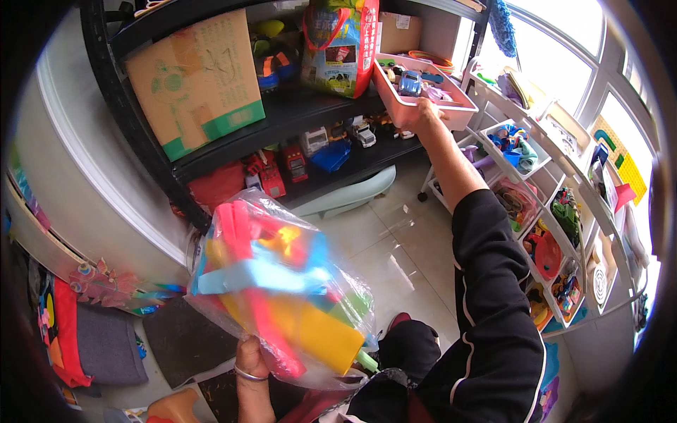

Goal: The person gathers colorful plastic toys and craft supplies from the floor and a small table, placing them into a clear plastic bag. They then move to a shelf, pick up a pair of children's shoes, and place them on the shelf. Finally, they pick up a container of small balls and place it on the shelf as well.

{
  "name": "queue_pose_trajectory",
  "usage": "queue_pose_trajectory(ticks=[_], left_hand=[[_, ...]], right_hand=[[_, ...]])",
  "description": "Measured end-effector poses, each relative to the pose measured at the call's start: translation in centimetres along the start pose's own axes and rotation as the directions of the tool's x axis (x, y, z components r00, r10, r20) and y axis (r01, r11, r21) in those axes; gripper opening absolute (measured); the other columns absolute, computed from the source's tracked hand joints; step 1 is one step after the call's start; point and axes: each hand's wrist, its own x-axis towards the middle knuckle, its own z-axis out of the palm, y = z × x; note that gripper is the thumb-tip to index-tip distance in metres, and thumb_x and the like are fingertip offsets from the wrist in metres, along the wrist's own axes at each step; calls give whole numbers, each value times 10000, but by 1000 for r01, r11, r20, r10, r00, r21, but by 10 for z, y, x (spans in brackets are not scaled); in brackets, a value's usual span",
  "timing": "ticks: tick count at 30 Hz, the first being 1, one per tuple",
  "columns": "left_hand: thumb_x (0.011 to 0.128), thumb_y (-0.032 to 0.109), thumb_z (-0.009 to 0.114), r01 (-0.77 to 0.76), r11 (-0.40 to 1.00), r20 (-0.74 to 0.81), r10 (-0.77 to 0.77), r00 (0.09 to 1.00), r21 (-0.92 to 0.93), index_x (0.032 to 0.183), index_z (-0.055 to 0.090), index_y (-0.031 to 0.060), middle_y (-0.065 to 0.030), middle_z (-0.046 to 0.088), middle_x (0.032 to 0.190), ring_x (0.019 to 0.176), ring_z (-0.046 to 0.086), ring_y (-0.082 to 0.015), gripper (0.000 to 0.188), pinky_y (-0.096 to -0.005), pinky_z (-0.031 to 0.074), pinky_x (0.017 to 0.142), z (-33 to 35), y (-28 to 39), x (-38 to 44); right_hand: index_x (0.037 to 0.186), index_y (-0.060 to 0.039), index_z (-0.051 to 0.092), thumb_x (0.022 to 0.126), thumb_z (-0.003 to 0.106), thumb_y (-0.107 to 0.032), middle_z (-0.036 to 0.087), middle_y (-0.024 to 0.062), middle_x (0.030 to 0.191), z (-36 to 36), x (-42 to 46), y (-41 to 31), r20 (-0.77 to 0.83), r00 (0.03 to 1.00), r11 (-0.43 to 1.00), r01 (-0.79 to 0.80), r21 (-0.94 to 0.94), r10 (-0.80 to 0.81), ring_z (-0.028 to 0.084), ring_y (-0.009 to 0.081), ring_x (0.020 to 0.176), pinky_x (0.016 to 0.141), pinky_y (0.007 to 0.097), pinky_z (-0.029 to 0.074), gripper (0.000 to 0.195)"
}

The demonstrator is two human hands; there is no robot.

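Note:
My left hand (251, 359), with a metal bangle at the wrist, grips the lower edge of a clear plastic bag (338, 275). Red, light blue and yellow toy parts (307, 322) fill the bag, blurred by motion. At arm's length, my right hand (426, 113) has hold of the near side of a pink plastic bin (460, 113). A blue toy car (410, 83) and several small toys lie inside that bin. The bin is at the right end of the black shelf's upper level; whether it rests fully on the shelf I cannot tell.
On the black shelf unit (296, 116) stand a cardboard box (195, 79) and a printed shopping bag (336, 53). Toy trucks (365, 132) line its lower level. To the right, a white rack (513, 174) holds several toy bins. A pale curved plastic piece (346, 193) lies beneath the shelf.

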Motion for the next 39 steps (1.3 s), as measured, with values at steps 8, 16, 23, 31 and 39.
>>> queue_pose_trajectory(ticks=[8, 16, 23, 31, 39], left_hand=[[681, 233, 657, -64, 997, -131, 70, 989, 45, 1122, 438, 47, -63, 512, 1050, 961, 503, -216, 527, -343, 424, 833, 12, 1, 12], [723, 77, 490, -51, 997, -123, 57, 991, 54, 1135, 431, 16, -90, 503, 1070, 990, 482, -230, 420, -353, 381, 863, -7, -6, 28], [695, 210, 634, -27, 997, -199, 40, 979, 69, 1091, 460, 27, -87, 537, 1011, 939, 516, -235, 469, -355, 427, 820, -7, -3, 40], [687, 111, 522, -26, 998, -133, 34, 991, 65, 1163, 391, 8, -107, 486, 1095, 1010, 472, -252, 505, -370, 377, 878, 3, -1, 37], [748, 75, 487, -45, 999, -11, 45, 999, 3, 1202, 354, 25, -102, 483, 1105, 1006, 483, -239, 476, -361, 390, 865, 12, 0, 8]], right_hand=[[1192, -121, 351, 769, 553, -210, 449, 24, 1162, -3, 48, -30, 480, 875, 977, 42, -210, 66, 428, 211, 1090, 897, 467, 346, 477], [1137, -122, 420, 719, 625, -287, 419, 50, 1150, 27, 145, -53, 336, 941, 775, 246, -583, -46, 434, 223, 1044, 822, 405, 406, 495], [1320, -99, -56, 758, 592, -364, 154, 119, 1339, 31, 185, -21, 683, 627, 699, 676, -236, -376, 293, 288, 1178, 762, 440, 466, 898], [1257, -79, 302, 755, 539, -457, 331, 135, 1263, 17, 172, -1, 523, 735, 673, 648, -356, -431, 393, 245, 1095, 795, 378, 411, 672], [1011, -29, 454, 695, 487, -634, 522, 182, 942, -111, 22, 164, 539, 698, 628, 163, -761, 472, 509, 288, 884, 811, 433, 395, 683]])
